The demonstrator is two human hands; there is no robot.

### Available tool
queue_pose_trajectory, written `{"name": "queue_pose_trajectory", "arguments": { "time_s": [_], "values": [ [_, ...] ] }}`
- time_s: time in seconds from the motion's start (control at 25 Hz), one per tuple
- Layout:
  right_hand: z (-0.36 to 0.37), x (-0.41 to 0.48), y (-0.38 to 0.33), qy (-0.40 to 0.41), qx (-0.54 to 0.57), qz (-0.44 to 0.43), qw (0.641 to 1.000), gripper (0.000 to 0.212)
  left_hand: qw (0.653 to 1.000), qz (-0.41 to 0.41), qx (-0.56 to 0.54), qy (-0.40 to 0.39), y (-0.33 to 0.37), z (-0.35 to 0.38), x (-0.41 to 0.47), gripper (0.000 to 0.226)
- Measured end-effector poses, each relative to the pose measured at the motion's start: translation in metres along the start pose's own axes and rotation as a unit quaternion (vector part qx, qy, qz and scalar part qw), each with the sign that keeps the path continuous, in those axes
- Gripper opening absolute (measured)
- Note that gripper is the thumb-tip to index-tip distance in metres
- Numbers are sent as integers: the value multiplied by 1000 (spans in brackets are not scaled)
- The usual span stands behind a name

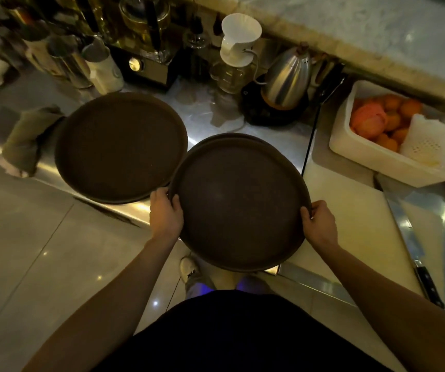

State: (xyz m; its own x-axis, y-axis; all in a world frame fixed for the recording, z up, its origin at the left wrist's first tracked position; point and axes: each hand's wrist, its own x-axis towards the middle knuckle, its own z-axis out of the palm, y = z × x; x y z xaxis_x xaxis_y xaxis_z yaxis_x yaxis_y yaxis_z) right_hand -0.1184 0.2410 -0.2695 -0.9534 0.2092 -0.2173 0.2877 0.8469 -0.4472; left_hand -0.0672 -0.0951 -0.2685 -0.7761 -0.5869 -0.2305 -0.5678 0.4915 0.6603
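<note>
Basically: the steel counter [242,124] carries a flat brown tray [119,146] at left. Just beside it the held round tray [240,205] overhangs the counter's near edge, so it needs support on both sides; resting or lifted, cannot tell. The white bin [363,157] of oranges sits well right. Left hand [165,210] and right hand [319,222] curl round opposite rims, thumbs on top, likely to keep it level. A knife [428,283] lies far right.

We see a dim, warm-lit scene; glare streaks the table [256,130] left of the kettle [285,79], jars beyond it blur, and edges bend.
</note>
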Motion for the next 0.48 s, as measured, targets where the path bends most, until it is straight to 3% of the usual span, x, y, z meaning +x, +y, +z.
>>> {"name": "queue_pose_trajectory", "arguments": {
  "time_s": [0.2,0.48],
  "values": [
    [5,8,-11,-14,-31,24,999,23,1000,-10,8,-13,-9,6,9,28],
    [1,39,-7,-49,-122,-8,991,28,996,1,88,-33,3,15,18,32]
  ]
}}
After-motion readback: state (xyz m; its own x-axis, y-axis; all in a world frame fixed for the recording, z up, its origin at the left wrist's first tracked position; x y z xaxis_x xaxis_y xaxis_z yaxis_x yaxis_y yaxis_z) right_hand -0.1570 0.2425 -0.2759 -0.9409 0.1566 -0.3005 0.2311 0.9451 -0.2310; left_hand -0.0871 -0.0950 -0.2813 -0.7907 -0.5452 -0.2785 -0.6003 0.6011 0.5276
